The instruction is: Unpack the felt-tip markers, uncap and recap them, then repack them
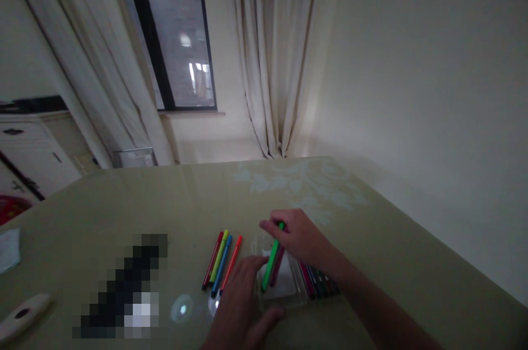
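Observation:
My right hand (295, 234) is closed on a green marker (271, 264), which slants down over a clear plastic case (289, 301). A purple marker (278, 266) lies close along the green one; whether my fingers also hold it I cannot tell. My left hand (241, 297) is at the case's left side, fingers stretched and thumb apart near its front edge. Beside that hand on the table lie dark red (213, 259), yellow-green (219, 256), blue (222, 266) and orange (231, 263) markers. Several more markers (317, 281) lie right of the case, partly behind my right forearm.
The pale green table (185, 201) meets a wall on the right. A blurred-out dark object (124, 284) lies to the left, with a white oval object (25, 314) farther left. Behind the table are curtains (272, 53), a window (181, 31) and a white cabinet (37, 146).

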Demonstrator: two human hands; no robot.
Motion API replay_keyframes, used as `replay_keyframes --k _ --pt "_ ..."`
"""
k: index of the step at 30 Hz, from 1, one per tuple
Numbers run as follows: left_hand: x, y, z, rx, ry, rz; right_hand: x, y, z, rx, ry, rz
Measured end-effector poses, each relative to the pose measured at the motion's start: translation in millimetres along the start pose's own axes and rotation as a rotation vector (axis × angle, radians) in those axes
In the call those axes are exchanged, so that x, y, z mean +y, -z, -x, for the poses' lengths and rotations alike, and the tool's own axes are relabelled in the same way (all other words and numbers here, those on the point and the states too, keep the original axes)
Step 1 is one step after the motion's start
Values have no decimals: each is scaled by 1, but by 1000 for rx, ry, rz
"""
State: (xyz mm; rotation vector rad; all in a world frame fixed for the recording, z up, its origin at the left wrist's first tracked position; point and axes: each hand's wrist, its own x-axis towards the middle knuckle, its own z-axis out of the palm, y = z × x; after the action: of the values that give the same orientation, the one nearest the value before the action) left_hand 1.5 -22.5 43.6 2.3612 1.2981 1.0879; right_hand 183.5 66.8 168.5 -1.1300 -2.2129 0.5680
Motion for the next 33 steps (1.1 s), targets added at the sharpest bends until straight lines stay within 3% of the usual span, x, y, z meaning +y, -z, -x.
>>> replay_keyframes --k 3,5,8,11,14,20,28,33 --pt "3 -1 -3 106 218 165 -14 -16 6 -143 53 -118" --pt "-3 6 -9 161 352 211 -17 -16 6 -152 51 -183" --pt "-24 31 -17 164 514 102 -8 3 3 32 -25 -188" --pt "-50 56 -18 153 614 -177 15 24 7 159 -72 -116" --pt "-69 65 -12 165 627 -247 45 24 23 150 -96 38" --pt "-79 59 -7 115 586 -308 91 -21 57 58 -143 234" --pt "-48 33 -7 8 460 -505 99 -36 62 47 -80 342" --pt "-47 26 -3 23 334 -595 101 -41 60 64 -66 400"
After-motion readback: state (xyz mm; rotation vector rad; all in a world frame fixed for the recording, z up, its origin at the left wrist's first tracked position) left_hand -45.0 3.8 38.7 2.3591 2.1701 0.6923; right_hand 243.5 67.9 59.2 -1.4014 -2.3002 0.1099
